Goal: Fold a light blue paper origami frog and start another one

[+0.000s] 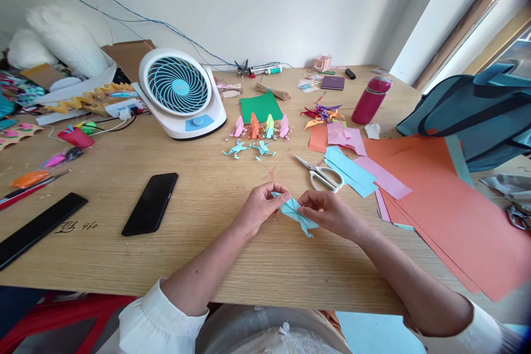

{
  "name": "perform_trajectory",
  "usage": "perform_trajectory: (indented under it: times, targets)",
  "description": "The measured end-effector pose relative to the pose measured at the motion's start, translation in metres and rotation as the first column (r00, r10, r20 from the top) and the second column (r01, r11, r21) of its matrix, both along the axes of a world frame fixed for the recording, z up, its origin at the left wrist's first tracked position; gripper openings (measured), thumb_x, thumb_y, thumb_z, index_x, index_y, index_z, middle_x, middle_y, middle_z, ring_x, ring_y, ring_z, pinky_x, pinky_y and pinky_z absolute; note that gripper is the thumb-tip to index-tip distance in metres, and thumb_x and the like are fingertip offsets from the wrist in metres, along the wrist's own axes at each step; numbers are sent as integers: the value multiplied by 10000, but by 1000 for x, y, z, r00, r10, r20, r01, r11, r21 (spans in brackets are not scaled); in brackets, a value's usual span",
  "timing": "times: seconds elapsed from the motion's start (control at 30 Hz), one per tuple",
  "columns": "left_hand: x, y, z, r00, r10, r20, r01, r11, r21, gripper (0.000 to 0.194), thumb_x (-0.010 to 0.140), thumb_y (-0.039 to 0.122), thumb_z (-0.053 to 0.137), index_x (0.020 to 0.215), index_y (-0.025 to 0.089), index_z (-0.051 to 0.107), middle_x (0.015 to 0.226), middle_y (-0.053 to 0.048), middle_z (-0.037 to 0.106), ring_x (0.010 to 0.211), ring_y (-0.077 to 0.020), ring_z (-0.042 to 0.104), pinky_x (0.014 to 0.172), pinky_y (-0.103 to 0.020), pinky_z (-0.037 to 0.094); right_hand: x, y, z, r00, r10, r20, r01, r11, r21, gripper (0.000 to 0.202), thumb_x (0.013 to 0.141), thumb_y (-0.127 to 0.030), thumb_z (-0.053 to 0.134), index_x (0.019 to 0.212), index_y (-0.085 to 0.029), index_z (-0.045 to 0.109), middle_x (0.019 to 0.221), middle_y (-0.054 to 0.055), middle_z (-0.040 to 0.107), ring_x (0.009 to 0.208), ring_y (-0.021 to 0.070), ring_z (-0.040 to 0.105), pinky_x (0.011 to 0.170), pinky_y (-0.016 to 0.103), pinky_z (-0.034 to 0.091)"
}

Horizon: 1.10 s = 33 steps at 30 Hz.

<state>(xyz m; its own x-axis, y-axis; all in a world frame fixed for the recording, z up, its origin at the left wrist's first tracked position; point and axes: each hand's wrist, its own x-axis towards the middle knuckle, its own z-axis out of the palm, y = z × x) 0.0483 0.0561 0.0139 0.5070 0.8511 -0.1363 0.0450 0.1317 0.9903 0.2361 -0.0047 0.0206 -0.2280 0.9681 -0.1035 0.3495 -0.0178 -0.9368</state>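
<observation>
Between my hands is a light blue folded paper figure (302, 221), held above the front of the table. My left hand (265, 203) pinches its upper left end between thumb and fingers. On the other side, my right hand (326, 211) grips its right part, fingers curled over the paper. A thin folded limb hangs from its lower end. Scissors with white handles (327, 178) lie just beyond my right hand, blades pointing back left. Farther back stand several finished paper figures in pink, orange and green, and two light blue ones (262, 148) sit in front of them.
Light blue paper strips (350, 171) and large orange sheets (448, 199) cover the right side, near a teal bag (468, 121). A magenta bottle (372, 100) stands behind them. To the left are a white fan (178, 91) and a black phone (150, 204).
</observation>
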Motion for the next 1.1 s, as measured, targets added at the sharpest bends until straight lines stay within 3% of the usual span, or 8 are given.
perform_trajectory:
  times: [0.1,0.2,0.37,0.57,0.77,0.97,1.1]
  targets:
    - [-5,6,-1,992,-86,-89,100,982,162,234,737,366,731,808,149,679,755,-9,654,684,-112,562,642,-223,426,1,-1,4,995,5,101,-9,999,40,228,854,-378,585,809,-161,640,638,-15,555,570,97,450,514,224,340]
    - [-7,8,-3,972,-144,-187,184,958,218,158,755,304,705,783,149,692,738,-14,671,678,-121,576,642,-226,422,1,-2,5,987,1,161,-5,1000,29,241,862,-374,556,747,-171,616,601,-28,527,531,92,434,496,225,323]
    - [-4,3,-3,930,-157,-334,272,903,332,67,785,208,645,792,159,691,726,-6,657,665,-122,572,616,-221,409,-1,-3,-2,974,15,226,-14,1000,-7,226,862,-331,532,695,-182,558,542,-47,505,471,86,436,459,220,298]
    - [-2,4,-8,886,-101,-453,349,789,506,117,762,76,593,742,171,657,746,7,609,690,-120,547,636,-230,382,-1,-4,-12,915,-42,401,-29,985,170,86,805,-166,546,802,-186,630,661,-26,600,566,95,496,526,218,327]
    - [-1,8,-15,866,-107,-489,387,763,518,84,804,122,620,814,184,676,787,-2,601,749,-139,558,679,-247,399,-1,-5,-13,887,-58,458,-48,975,217,112,781,-115,552,835,-187,618,698,-18,591,598,107,508,545,225,348]
    - [-4,9,-13,849,-96,-520,408,744,528,100,805,91,591,838,182,617,814,5,609,741,-133,558,681,-247,397,-2,-7,-9,865,-112,489,-126,895,428,120,859,-113,563,906,-205,624,891,40,606,807,160,564,724,288,423]
    - [-4,7,-13,834,-65,-548,422,714,558,93,797,86,574,799,179,580,801,2,591,745,-143,546,684,-262,393,-6,-10,0,778,-61,625,-313,825,470,79,859,-209,641,935,-215,620,934,59,584,867,201,529,770,337,404]
